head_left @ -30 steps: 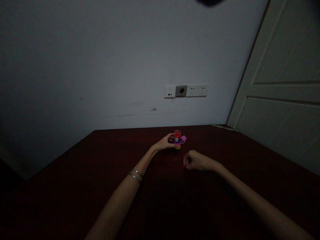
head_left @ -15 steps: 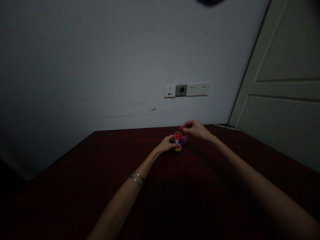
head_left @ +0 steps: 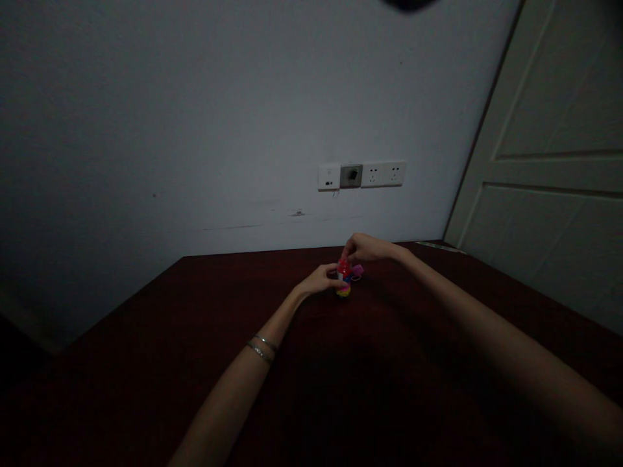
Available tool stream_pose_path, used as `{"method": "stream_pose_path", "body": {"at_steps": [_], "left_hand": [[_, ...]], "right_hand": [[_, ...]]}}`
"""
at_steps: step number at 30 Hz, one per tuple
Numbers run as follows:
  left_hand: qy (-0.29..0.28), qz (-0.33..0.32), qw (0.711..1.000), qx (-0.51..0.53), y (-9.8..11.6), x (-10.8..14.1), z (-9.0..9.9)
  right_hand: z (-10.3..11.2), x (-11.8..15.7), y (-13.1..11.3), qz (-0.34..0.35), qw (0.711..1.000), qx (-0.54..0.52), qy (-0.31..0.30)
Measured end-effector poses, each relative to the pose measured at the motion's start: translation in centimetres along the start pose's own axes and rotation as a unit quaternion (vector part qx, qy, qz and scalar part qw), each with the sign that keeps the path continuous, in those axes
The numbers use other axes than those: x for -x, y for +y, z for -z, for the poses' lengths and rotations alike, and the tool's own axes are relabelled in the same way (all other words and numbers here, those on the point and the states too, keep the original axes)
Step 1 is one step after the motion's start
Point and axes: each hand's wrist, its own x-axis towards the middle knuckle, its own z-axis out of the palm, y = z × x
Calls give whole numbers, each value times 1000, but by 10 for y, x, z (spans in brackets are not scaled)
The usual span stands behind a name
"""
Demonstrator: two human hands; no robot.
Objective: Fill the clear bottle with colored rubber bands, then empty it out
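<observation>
A small clear jar (head_left: 344, 275) with red, blue and yellow contents stands upright on the dark red table (head_left: 233, 292). My left hand (head_left: 318, 280) grips it from the left, with the thumb in front and fingers behind. At the jar's mouth, the fingertips of my right hand (head_left: 359, 247) are pinched together; what they hold, if anything, is hidden. A pinkish-purple object (head_left: 357, 270) lies just right of the jar, beside a pale ring-like piece.
Behind the table rises a pale wall (head_left: 243, 130) with a row of sockets and switches (head_left: 361, 176). A panelled door (head_left: 545, 194) stands on the right. A light strip (head_left: 440, 247) lies along the table's back right edge.
My right hand has moved left and down to the jar's mouth, and the small red piece in its fingertips no longer shows. My left hand still grips the jar.
</observation>
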Motion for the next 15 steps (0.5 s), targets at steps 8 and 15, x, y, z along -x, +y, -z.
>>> {"method": "stream_pose_path", "body": {"at_steps": [8, 15], "left_hand": [[-14, 24, 1000, -10, 20, 8, 19], [-41, 33, 999, -5, 29, 13, 32]], "right_hand": [[-2, -6, -7, 4, 999, 35, 11], [-10, -13, -26, -19, 999, 11, 24]]}}
